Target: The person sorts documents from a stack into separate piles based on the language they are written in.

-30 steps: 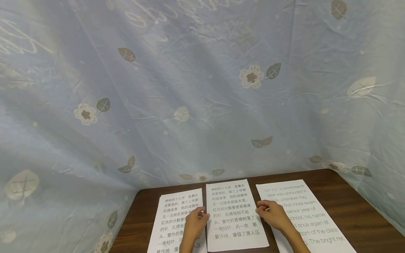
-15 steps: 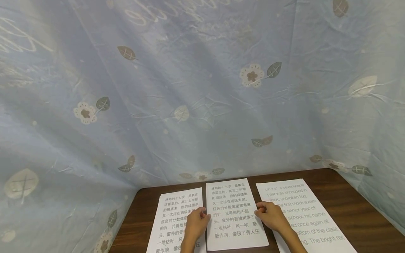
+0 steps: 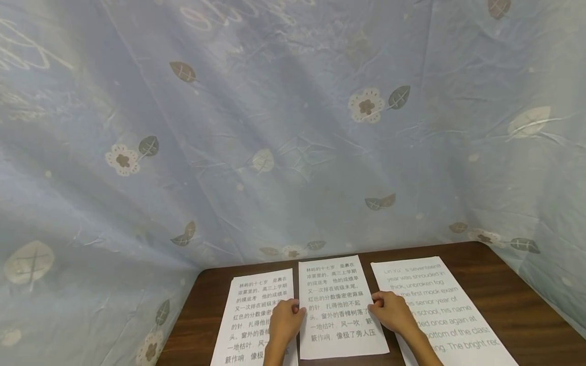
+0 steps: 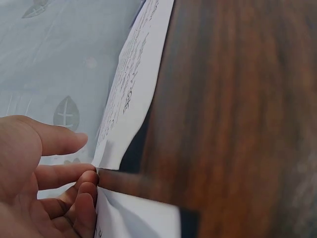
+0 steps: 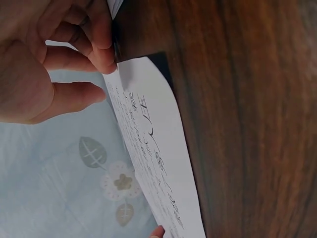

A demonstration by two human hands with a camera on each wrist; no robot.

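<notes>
Three paper stacks with printed text lie side by side in the head view. At the left edge of the middle stack [image 3: 341, 348] is my left hand [image 3: 286, 321], overlapping the left stack [image 3: 242, 335] with Chinese text. My right hand [image 3: 394, 312] is at the middle stack's right edge, over the corner of the right stack [image 3: 458, 325] with English text. In the left wrist view the fingertips [image 4: 89, 176] meet the paper edge, the thumb apart above them. The right wrist view shows the fingers [image 5: 101, 62] at the sheet's edge, thumb separate.
A dark brown wooden table [image 3: 526, 305] carries the papers, with narrow gaps between the stacks. Behind and to both sides hangs a pale blue curtain [image 3: 302, 203] printed with leaves and flowers, close to the table's far edge.
My left hand has shifted slightly right toward the middle stack. My right hand stays almost in place at the right edge. The head view has tilted a little; the stacks lie as before.
</notes>
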